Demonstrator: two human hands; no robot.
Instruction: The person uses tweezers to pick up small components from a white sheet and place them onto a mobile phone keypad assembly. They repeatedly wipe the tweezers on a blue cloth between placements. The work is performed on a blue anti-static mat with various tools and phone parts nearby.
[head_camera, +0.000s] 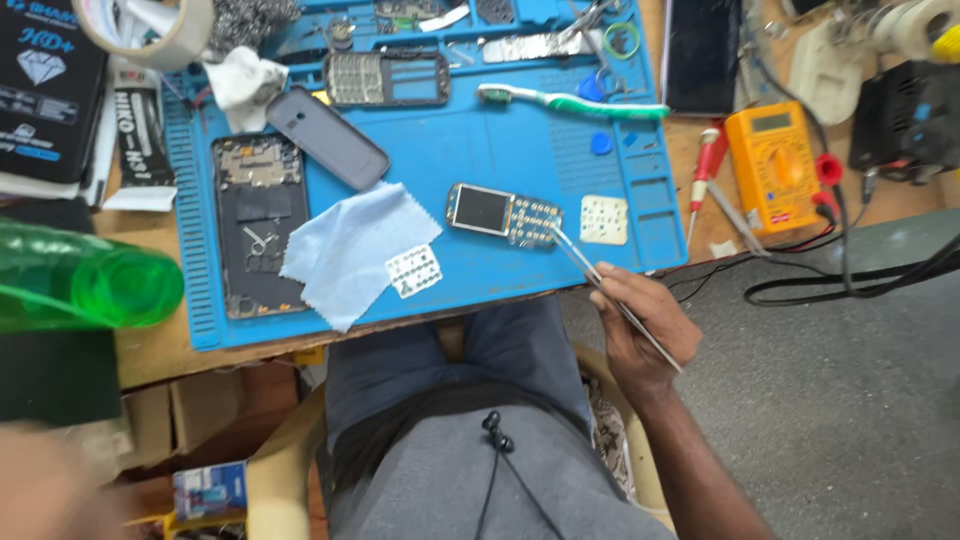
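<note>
Right hand (643, 325) pinched around thin metal tweezers (608, 287), fingers closed on the shaft near the middle, back end sticking out past the wrist. Tweezer tips touching the lower right corner of a small bare phone circuit board with dark screen and gold keypad contacts (504, 213). Board lying flat on the blue silicone repair mat (460, 270), close to its front edge, a little right of centre.

Just right of the board, a small white square keypad membrane (604, 219). To the left, a pale blue cleaning cloth (358, 250) with a small white dotted keypad sheet (414, 270) on its lower corner. Further left, an opened black smartphone frame (259, 225) and a dark grey phone back cover (327, 137). Near the top, a grey keypad front housing (386, 79) and a green and white toothbrush (572, 102).

Off the mat at right, a red-handled screwdriver (706, 170) and an orange multimeter (774, 165). At far left, a green translucent plastic bottle (85, 282).

Left hand (45, 490) only a blurred shape at the lower left corner; grip cannot be told.
</note>
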